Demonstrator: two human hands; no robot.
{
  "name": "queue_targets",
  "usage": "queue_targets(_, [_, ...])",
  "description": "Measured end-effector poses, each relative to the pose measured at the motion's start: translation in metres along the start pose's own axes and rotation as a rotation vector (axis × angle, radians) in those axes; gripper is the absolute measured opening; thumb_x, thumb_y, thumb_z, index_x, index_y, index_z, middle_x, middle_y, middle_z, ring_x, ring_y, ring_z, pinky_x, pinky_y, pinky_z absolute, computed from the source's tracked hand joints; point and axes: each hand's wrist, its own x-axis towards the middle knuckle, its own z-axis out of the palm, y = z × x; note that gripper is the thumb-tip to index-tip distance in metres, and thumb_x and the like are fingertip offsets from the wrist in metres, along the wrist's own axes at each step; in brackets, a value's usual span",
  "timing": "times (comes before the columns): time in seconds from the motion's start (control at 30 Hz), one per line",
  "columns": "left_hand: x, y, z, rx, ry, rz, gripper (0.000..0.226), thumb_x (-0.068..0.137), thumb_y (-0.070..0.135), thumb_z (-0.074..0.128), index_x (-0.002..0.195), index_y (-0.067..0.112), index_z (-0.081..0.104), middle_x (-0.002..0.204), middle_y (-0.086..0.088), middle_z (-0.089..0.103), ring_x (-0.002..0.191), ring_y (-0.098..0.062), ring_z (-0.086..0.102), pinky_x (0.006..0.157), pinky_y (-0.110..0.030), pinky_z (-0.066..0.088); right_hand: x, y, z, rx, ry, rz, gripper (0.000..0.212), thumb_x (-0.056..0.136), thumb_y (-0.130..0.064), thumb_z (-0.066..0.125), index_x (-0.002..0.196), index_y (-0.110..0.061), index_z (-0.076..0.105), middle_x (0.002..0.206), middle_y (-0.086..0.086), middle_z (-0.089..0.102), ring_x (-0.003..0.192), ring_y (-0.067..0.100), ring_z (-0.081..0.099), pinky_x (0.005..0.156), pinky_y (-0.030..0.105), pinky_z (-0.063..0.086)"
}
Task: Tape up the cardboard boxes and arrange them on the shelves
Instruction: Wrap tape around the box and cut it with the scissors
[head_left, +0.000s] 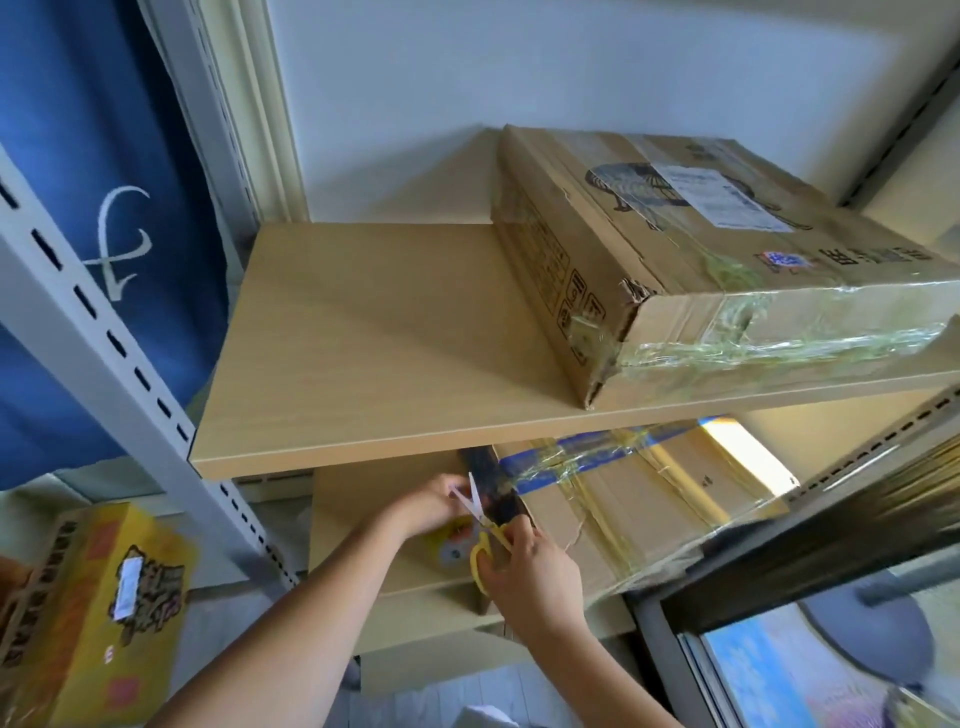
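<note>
While left hand (434, 501) pinches, seemingly, tape, right hand (524, 564) grips scissors (485, 525), blades up-left.

lower box (623, 499) half hidden under shelf board (363, 441); yellow box (78, 597) blurred

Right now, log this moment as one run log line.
right hand: grips yellow scissors | left hand: holds tape at lower box | upper box: taped, on top shelf
</note>
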Motion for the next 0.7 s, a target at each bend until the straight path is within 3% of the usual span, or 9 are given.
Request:
queue_targets(0.03, [-0.003, -0.001, -0.002, -0.033, 0.002, -0.002, 0.016, 0.091, 0.016, 0.064, 0.105, 0.023, 0.067, 0.102, 0.004, 0.066, 0.100, -0.014, 0.060, 0.093, -0.033, 0.050, -0.001, 0.002, -0.003, -0.001, -0.047, 0.048, 0.044, 0.085, -0.063, 0.047, 0.101, -0.022, 0.053, 0.093, -0.005, 0.065, 0.082, 0.021, 0.065, 0.069, 0.030, 0.051])
queue_targets(0.1, [-0.012, 0.001, -0.006, -0.090, -0.007, -0.023, 0.020, 0.097, 0.022, 0.058, 0.116, 0.025, 0.061, 0.107, 0.007, 0.062, 0.108, -0.016, 0.057, 0.086, -0.025, 0.049, -0.004, 0.009, -0.009, -0.031, -0.126, 0.123, 0.048, 0.085, -0.063, 0.046, 0.098, -0.019, 0.056, 0.085, -0.003, 0.060, 0.077, 0.021, 0.060, 0.065, 0.028, 0.047])
queue_targets(0.17, [-0.012, 0.001, -0.006, -0.141, -0.005, -0.026, 0.014, 0.098, 0.023, 0.055, 0.110, 0.026, 0.062, 0.103, 0.004, 0.062, 0.099, -0.016, 0.058, 0.075, -0.023, 0.049, -0.009, 0.015, -0.013, -0.056, -0.174, 0.165, 0.048, 0.087, -0.063, 0.046, 0.087, -0.016, 0.056, 0.079, -0.002, 0.057, 0.072, 0.020, 0.057, 0.061, 0.026, 0.044])
queue_targets(0.23, [-0.012, 0.002, -0.004, -0.167, -0.010, -0.016, 0.014, 0.098, 0.021, 0.055, 0.108, 0.024, 0.064, 0.103, -0.003, 0.063, 0.090, -0.014, 0.060, 0.071, -0.024, 0.051, -0.008, 0.012, -0.017, -0.033, -0.223, 0.206, 0.051, 0.086, -0.063, 0.045, 0.076, -0.015, 0.054, 0.072, -0.001, 0.060, 0.068, 0.019, 0.063, 0.058, 0.025, 0.051])
queue_targets(0.37, [-0.014, 0.006, 0.004, -0.231, 0.020, -0.043, 0.012, 0.097, 0.014, 0.054, 0.102, 0.020, 0.063, 0.096, -0.002, 0.064, 0.078, -0.008, 0.059, 0.067, -0.019, 0.052, 0.009, -0.006, -0.019, 0.020, -0.271, 0.228, 0.049, 0.086, -0.061, 0.045, 0.070, -0.016, 0.054, 0.071, 0.002, 0.067, 0.066, 0.018, 0.068, 0.066, 0.030, 0.061])
queue_targets(0.53, [-0.020, 0.012, 0.000, -0.308, -0.021, -0.073, 0.013, 0.094, 0.009, 0.051, 0.097, 0.010, 0.064, 0.075, -0.006, 0.063, 0.059, -0.012, 0.057, 0.051, -0.021, 0.050, 0.031, -0.020, -0.019, -0.041, -0.223, 0.208, 0.045, 0.085, -0.061, 0.050, 0.087, -0.016, 0.058, 0.081, -0.002, 0.064, 0.073, 0.018, 0.063, 0.058, 0.025, 0.048])
queue_targets(0.7, [-0.023, 0.019, 0.000, -0.256, -0.028, -0.092, 0.013, 0.094, 0.013, 0.052, 0.084, 0.013, 0.060, 0.074, -0.008, 0.062, 0.059, -0.014, 0.056, 0.053, -0.023, 0.049, 0.034, -0.021, -0.019, -0.109, -0.135, 0.179, 0.040, 0.089, -0.054, 0.056, 0.100, -0.016, 0.061, 0.086, -0.001, 0.060, 0.075, 0.019, 0.059, 0.056, 0.027, 0.043])
